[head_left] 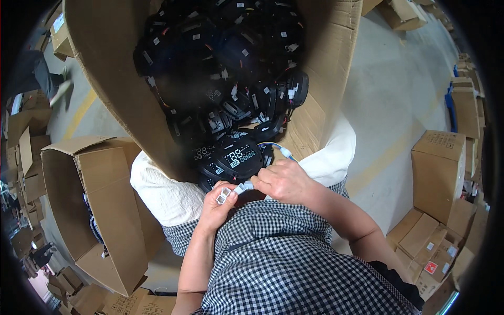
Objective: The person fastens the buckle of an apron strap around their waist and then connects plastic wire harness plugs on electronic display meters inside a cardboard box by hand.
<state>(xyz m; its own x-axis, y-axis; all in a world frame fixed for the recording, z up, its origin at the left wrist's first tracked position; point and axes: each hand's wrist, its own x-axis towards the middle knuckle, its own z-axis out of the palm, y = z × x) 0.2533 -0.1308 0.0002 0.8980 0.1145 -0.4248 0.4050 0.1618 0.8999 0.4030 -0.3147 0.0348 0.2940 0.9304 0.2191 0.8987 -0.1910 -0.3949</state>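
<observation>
My left hand (214, 209) is closed around several small white plastic connectors (223, 196), their hollow ends showing between thumb and fingers. Close beside it, my right hand (285, 181) pinches the far end of another white connector (243, 187). Just beyond my hands, a black display unit (242, 159) with white digits and symbols on its face lies tilted on the pile. Past my right knuckles runs a blue and yellow cable with a white plug (285, 151). What the right fingertips cover cannot be made out.
A large cardboard box (328, 58) tips toward my lap, heaped with black display units (226, 42) and their wired plugs. Another open carton (113, 199) stands at my left, and stacked cartons (438, 168) at my right. At the far left, a person's leg (44, 76) shows.
</observation>
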